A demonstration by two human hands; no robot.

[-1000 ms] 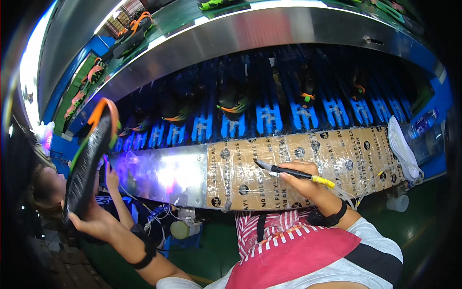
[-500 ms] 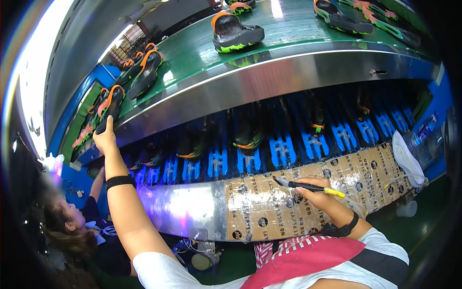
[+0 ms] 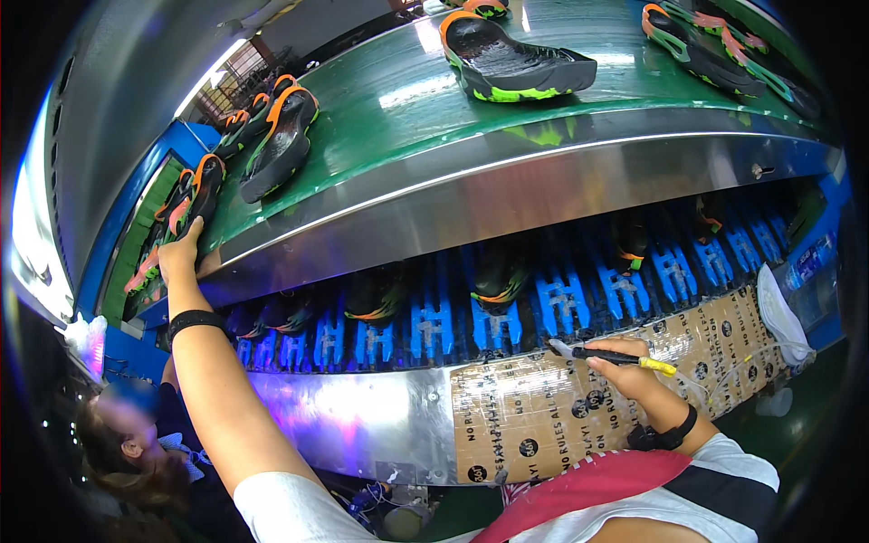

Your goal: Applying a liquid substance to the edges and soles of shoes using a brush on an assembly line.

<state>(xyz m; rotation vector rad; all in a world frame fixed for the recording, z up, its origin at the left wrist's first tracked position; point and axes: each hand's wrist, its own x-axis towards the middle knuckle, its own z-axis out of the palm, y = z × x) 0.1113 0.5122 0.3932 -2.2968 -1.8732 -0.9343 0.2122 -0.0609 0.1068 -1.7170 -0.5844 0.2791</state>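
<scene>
My left hand (image 3: 181, 256) reaches up to the left end of the green conveyor belt (image 3: 389, 118) and grips a black shoe with orange and green trim (image 3: 195, 195) that lies on the belt. My right hand (image 3: 625, 369) rests on the cardboard-covered ledge (image 3: 543, 421) and holds a brush with a black and yellow handle (image 3: 615, 358), its tip pointing left.
Several more black, orange and green shoes (image 3: 516, 59) ride the belt. Below it, a row of blue holders (image 3: 561, 303) carries dark shoes. A shiny metal ledge (image 3: 362, 421) runs left of the cardboard. Another person (image 3: 136, 443) sits at lower left.
My left arm has lifted the shoe from beside me up to the belt's left end. My view has tilted up toward the belt. The right hand keeps the brush on the cardboard.
</scene>
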